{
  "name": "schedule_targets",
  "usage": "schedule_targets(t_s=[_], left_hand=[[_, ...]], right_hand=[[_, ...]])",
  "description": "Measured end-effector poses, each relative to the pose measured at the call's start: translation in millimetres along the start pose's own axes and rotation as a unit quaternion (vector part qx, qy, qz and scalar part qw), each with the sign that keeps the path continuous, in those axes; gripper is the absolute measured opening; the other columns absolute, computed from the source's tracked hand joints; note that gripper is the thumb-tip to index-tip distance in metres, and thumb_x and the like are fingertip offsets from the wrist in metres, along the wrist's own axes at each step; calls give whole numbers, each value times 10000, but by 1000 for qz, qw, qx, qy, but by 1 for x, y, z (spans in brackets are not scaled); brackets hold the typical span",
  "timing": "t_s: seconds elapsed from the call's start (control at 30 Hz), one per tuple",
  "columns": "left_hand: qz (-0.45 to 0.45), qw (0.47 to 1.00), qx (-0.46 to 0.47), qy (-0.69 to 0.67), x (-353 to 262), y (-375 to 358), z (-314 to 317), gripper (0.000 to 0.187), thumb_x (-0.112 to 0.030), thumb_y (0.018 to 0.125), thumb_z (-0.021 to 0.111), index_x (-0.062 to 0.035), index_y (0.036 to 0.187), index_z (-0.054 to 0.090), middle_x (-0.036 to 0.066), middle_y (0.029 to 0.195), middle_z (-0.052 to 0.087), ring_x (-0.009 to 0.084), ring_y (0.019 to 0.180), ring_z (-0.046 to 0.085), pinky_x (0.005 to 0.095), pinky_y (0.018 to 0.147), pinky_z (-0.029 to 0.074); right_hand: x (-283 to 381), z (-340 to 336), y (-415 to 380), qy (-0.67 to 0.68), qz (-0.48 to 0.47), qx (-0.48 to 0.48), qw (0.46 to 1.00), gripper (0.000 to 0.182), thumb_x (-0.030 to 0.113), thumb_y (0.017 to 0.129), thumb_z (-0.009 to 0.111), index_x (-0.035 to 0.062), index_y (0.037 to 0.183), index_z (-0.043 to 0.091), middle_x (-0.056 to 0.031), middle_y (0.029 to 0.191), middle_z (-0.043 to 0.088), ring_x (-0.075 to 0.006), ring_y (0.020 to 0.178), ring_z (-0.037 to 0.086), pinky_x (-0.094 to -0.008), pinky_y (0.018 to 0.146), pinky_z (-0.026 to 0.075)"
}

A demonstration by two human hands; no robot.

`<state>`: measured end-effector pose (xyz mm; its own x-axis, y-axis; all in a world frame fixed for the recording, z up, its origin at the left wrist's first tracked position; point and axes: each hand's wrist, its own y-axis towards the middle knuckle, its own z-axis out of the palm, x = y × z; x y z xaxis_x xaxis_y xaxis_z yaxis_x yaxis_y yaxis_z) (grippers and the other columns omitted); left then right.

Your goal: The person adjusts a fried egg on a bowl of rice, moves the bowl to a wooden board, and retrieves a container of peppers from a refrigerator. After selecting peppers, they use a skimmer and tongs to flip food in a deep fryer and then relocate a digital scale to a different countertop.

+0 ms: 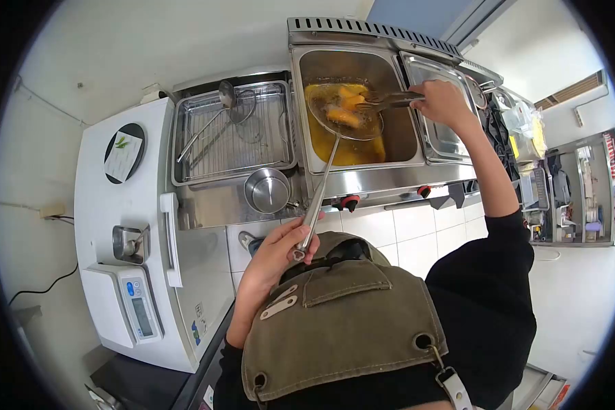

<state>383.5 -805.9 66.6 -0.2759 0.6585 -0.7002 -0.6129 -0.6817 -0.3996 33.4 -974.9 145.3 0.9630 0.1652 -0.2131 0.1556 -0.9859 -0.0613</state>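
Note:
My left hand (283,242) is closed around the handle end of a long wire skimmer (327,171). The skimmer's round basket sits in the yellow oil (342,154) of a deep fryer (407,140). Several golden-orange fried pieces (343,117) lie in the basket, with bubbles around them. From the right, my right hand (444,104) grips metal tongs (395,100), whose tips are right at the pieces.
Left of the fryer is a rack tray (184,174) with a ladle (227,94) and another strainer (243,108) on it. A steel pot (267,190) stands in front. The white cabinet (158,270) carries a digital scale (137,307). Red-marked knobs (349,203) line the fryer's front.

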Motion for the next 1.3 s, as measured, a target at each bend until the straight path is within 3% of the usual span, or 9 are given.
schedule_targets(t_s=[0.33,0.43,0.63,0.7,0.83,0.93,1.0,1.23,1.3], left_hand=[[-1,1000,9,-7,2,1,-2,401,-208,933,410,13,1267,440,26,742,514,91,639,471,214,575,411],[-5,1000,11,-13,1,0,-3,385,-201,933,417,-9,1266,452,28,765,532,88,639,485,203,583,423],[-5,1000,8,-16,0,0,-1,388,-201,933,418,-7,1268,447,24,755,528,84,636,488,197,579,422],[-6,1000,6,-20,-1,-1,0,389,-202,933,419,-8,1269,445,23,750,527,83,634,487,196,577,420],[-2,1000,1,7,0,-1,0,431,-232,935,408,37,1271,428,17,715,501,93,638,452,226,561,392],[-1,1000,4,-1,0,-1,1,415,-217,935,406,24,1272,430,19,728,513,85,635,467,207,566,398],[-1,1000,6,-7,0,-1,0,401,-200,935,404,11,1274,432,21,742,524,77,631,482,188,571,404],[-1,1000,11,-5,2,0,-1,419,-208,931,413,12,1288,417,23,747,525,83,621,475,189,566,392],[-3,1000,9,-5,3,1,-2,421,-208,930,416,13,1289,416,24,748,524,84,620,474,190,567,392]], right_hand=[[18,7,-4,-49,-21,-15,998,268,265,714,663,115,935,677,-116,867,650,-299,821,628,-398,730,507],[19,-3,0,-60,0,17,998,304,249,734,651,134,1015,661,-130,855,633,-305,819,612,-408,730,486],[20,-2,0,-68,12,-4,998,260,246,733,649,119,959,675,-135,805,637,-311,800,615,-416,715,491],[24,4,-4,-50,-11,6,999,201,224,705,653,94,858,670,-132,824,650,-307,811,634,-394,694,518],[34,21,-5,-100,-14,17,995,178,212,712,649,86,836,664,-121,817,644,-295,779,638,-376,666,521],[37,31,-6,-84,-37,-25,995,171,197,720,645,81,846,656,-102,831,632,-281,744,640,-368,636,517],[37,34,-7,-66,-39,-24,997,319,224,749,650,101,1042,628,-92,875,627,-290,725,630,-386,630,503],[38,44,-4,-61,-50,-40,996,319,221,754,646,96,1046,624,-89,870,619,-286,717,626,-385,631,506],[40,45,-1,-57,-62,-53,995,220,227,729,662,71,882,645,-93,850,619,-272,781,630,-370,651,512]])
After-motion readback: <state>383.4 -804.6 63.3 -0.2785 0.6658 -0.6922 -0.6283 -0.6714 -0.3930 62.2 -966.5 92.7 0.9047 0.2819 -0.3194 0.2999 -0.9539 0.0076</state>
